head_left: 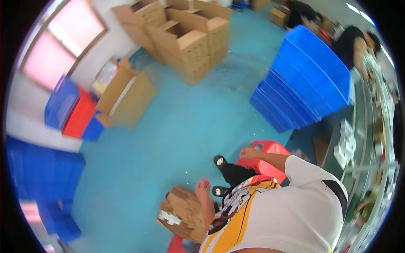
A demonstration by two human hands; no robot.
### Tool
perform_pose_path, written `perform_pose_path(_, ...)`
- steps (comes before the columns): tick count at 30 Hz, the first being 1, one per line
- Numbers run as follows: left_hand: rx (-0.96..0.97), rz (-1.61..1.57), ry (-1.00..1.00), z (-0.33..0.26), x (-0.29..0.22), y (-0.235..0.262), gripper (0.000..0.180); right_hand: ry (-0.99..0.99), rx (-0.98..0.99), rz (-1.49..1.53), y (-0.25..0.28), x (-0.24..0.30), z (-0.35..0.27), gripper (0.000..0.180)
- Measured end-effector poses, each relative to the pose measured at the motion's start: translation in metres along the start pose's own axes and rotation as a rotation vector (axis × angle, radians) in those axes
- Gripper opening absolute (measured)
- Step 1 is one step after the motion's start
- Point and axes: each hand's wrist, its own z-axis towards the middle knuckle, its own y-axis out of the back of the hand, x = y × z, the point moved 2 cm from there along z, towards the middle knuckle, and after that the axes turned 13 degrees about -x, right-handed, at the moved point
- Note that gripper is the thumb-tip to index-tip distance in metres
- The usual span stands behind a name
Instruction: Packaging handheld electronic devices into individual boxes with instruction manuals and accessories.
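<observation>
My left hand (203,188) hangs beside an opened cardboard box (185,213) with crumpled brown paper and a white piece in it. Its fingers look loosely bent and apart, with nothing visible in them. Over the near edge of a red plastic stool (273,168) is my right hand (250,153). Whether its fingers grip the stool or only pass in front of it I cannot tell, as the picture is blurred. My feet in dark slippers (219,161) stand on the floor between the box and the stool.
Stacked blue bins (312,76) stand ahead to the right, beside a long workbench (358,126) with white parts. Tall open cartons (185,46) are at the back. Another carton (128,99), blue and red crates (80,111) and more blue bins (42,173) line the left. Two people work at far right.
</observation>
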Motion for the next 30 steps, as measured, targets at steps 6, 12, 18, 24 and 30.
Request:
perform_pose_path(6, 0.591, -0.097, 0.370, 0.009, -0.096, -0.107, 0.046, -0.300, -0.231, 0.120, 0.014, -0.021, -0.016, 0.028)
perform_pose_path(12, 0.896, 0.794, -0.385, 0.219, -0.133, -0.034, 0.041, -0.175, -0.465, -0.579, 0.006, -0.125, 0.003, 0.016)
perform_pose_path(18, 1.321, 1.437, -0.783, 0.364, -0.234, -0.128, 0.036, -0.714, -0.855, 0.145, 0.088, -0.050, 0.108, 0.026)
perform_pose_path(24, 1.513, 1.910, -1.336, 0.590, -0.351, -0.253, 0.032, -0.758, -1.089, 0.379, 0.131, 0.025, 0.154, 0.026)
perform_pose_path(30, 1.000, 0.921, -0.112, 0.502, -0.415, -0.529, 0.021, -0.956, -0.846, 0.091, 0.059, -0.006, 0.186, 0.025)
